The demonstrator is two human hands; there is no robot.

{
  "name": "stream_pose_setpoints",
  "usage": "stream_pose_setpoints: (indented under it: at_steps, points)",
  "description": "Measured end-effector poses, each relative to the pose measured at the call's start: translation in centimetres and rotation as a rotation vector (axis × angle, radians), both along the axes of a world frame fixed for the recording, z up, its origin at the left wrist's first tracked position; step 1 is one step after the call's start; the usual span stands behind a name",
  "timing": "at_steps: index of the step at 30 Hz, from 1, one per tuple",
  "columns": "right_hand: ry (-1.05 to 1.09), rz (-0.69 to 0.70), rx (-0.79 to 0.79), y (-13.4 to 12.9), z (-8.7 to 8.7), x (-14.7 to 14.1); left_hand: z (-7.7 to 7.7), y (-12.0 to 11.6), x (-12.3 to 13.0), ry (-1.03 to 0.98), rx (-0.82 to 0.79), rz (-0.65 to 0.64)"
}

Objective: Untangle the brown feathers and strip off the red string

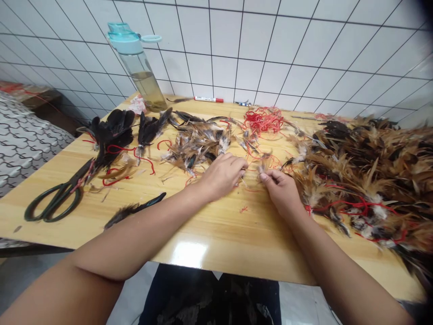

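Note:
My right hand (281,188) pinches a small brown feather (264,163) between thumb and forefinger, its fluffy end pointing up. Just left of it, my left hand (226,177) rests low over the table with its fingers curled together. A thin pale sliver shows by those fingertips, but what they hold is hidden. Beyond the left hand lies a loose pile of brown, white and dark feathers (199,142). Strands of red string (264,121) form a tangled heap behind the hands, and thin ends of it trail between them.
Bundles of brown feathers tied with red string (368,167) cover the table's right side. To the left are black feather bundles (113,131), large scissors (56,198) and a single dark feather (135,210). A water bottle (140,67) and a red-capped marker (209,99) are near the tiled wall.

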State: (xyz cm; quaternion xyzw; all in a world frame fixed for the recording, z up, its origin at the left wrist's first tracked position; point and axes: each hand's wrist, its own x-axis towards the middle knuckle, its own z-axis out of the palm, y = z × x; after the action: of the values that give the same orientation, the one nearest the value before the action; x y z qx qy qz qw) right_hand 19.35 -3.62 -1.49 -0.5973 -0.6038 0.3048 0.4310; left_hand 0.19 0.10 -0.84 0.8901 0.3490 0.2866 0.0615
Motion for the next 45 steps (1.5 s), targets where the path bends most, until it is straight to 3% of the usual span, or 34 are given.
stream_pose_setpoints:
  at_steps: [3, 8, 12, 15, 24, 30, 35, 37, 40, 45]
  points:
    - [0.178, -0.067, -0.008, 0.2, 0.1, 0.7, 0.2, 0.0, -0.1, -0.096, -0.084, -0.027]
    - [0.284, -0.102, -0.013, 0.5, 0.2, 1.2, 0.9, -0.6, 0.3, -0.218, -0.118, -0.225]
    - [0.248, -0.073, 0.004, 0.3, -0.1, 0.9, 1.0, -0.2, 0.0, -0.301, -0.015, -0.058]
    - [0.203, -0.052, -0.022, 0.1, -0.1, 0.6, 0.5, 0.3, -0.4, -0.227, 0.008, 0.038]
    - [0.269, -0.091, 0.01, 0.5, -0.4, 1.1, -0.6, 0.6, -0.6, 0.04, -0.043, 0.094]
    - [0.265, -0.13, 0.021, 0.8, -0.3, 1.2, -0.2, 0.2, -0.3, 0.16, -0.077, -0.073]
    - [0.146, -0.097, 0.007, 0.5, -0.3, 0.6, 0.2, 0.1, -0.1, 0.04, -0.144, -0.235]
    - [0.094, -0.086, 0.011, 0.4, -0.3, 0.4, 0.2, 0.3, -0.3, -0.041, -0.12, -0.197]
    - [0.053, -0.088, 0.011, 0.5, -0.4, 0.4, 0.1, 1.0, -0.8, -0.103, -0.05, -0.03]
    - [0.08, -0.137, 0.027, 1.5, -1.1, 1.0, 1.0, 3.7, -1.4, 0.058, 0.008, 0.141]
